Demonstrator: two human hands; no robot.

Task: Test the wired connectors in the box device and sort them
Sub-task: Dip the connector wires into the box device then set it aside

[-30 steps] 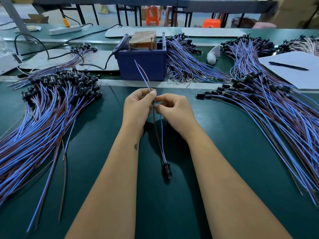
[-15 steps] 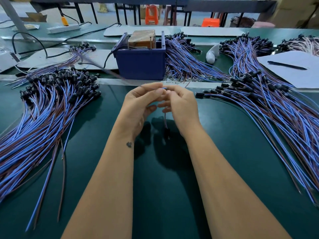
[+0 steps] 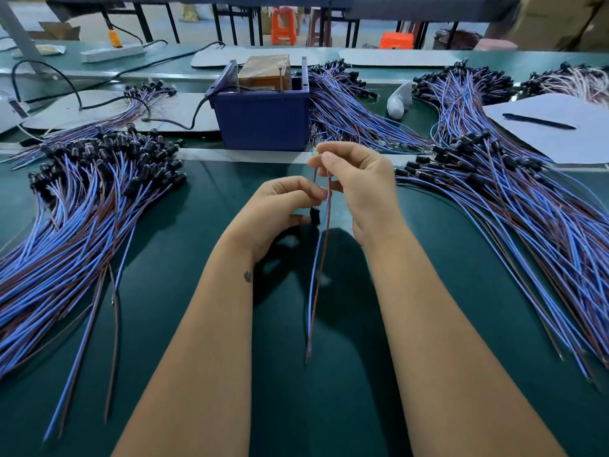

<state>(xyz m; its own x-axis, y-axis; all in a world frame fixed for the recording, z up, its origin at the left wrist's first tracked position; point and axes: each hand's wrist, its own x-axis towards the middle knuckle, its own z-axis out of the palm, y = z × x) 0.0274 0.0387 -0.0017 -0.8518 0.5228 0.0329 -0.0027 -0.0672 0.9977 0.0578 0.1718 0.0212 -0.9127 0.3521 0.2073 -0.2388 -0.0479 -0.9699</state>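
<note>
Both hands pinch 1 wired connector [image 3: 315, 216], left hand [image 3: 280, 209] low, right hand [image 3: 359, 186] high; a slack grip could drop it onto the worktop [image 3: 329, 407], unsorted.

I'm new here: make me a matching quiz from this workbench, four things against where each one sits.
Things:
1. pen
2. blue box
3. black connector
4. power strip

Places:
A. far left, back of the bench
B. at the left hand's fingertips, its wires pinched higher up by the right hand
C. on the white sheet, right
D. middle of the bench, beyond the hands

Pairs: 1-C, 2-D, 3-B, 4-A
</note>
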